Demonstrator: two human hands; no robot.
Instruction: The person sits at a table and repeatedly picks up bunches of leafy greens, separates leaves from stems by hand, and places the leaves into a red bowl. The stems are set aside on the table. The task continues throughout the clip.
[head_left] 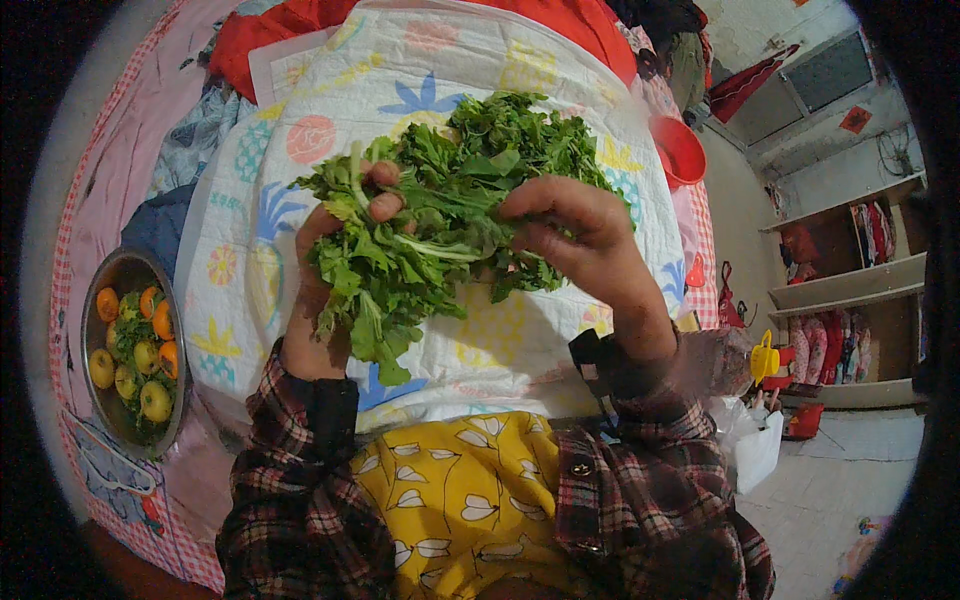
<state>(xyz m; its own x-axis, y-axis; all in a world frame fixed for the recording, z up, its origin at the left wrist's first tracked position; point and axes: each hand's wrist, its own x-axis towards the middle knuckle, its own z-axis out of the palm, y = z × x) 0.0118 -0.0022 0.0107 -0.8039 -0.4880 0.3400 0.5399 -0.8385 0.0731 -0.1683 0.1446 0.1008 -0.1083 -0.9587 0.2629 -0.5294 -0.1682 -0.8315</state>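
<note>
A bunch of leafy greens [385,290] with pale stems is gripped in my left hand [318,235], its fingertips showing between the leaves and the rest partly covered. My right hand [590,235] reaches in from the right with thumb and forefinger pinched at the bunch's edge, on a green leaf or sprig. Just beyond both hands lies a heap of the same greens [545,140]. The heap rests on a white padded sheet [640,280] printed with colourful fruit. Where the held bunch ends and the heap begins is hard to make out.
At the left stands a metal bowl [128,272] with several orange and yellow-green round fruits and some greens. A red bowl [678,152] sits by the sheet's right edge. Red cloth [270,40] lies at the far side. Right of me are a yellow-topped container [764,360] and shelves [850,285].
</note>
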